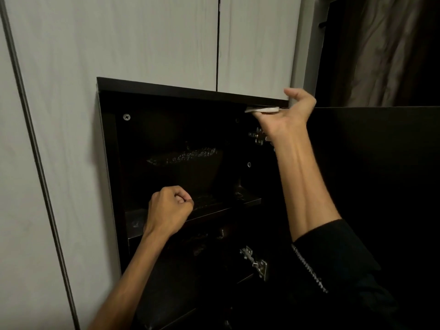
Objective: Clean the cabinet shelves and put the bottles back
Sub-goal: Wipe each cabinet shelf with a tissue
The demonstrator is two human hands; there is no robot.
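Your right hand (288,115) pinching a flat white cloth (262,110) against the matte black cabinet (190,91) top edge, your left hand (170,206) a tight empty fist by the glossy shelf (226,206)

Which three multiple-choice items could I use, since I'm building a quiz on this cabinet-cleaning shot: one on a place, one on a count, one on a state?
1. Where is the white cloth?
A. On the middle shelf
B. Against the underside of the cabinet's top panel, at its right end
C. On the floor

2. How many metal hinges show on the cabinet's right side?
A. One
B. Two
C. Four

3. What state is the left hand in?
A. Curled into a fist, holding nothing visible
B. Flat on the wall
C. Gripping a bottle

Answers:
1 B: the right hand presses the cloth up under the panel.
2 B: an upper hinge and a lower hinge show.
3 A: its fingers are curled by the shelf, with nothing seen in them.
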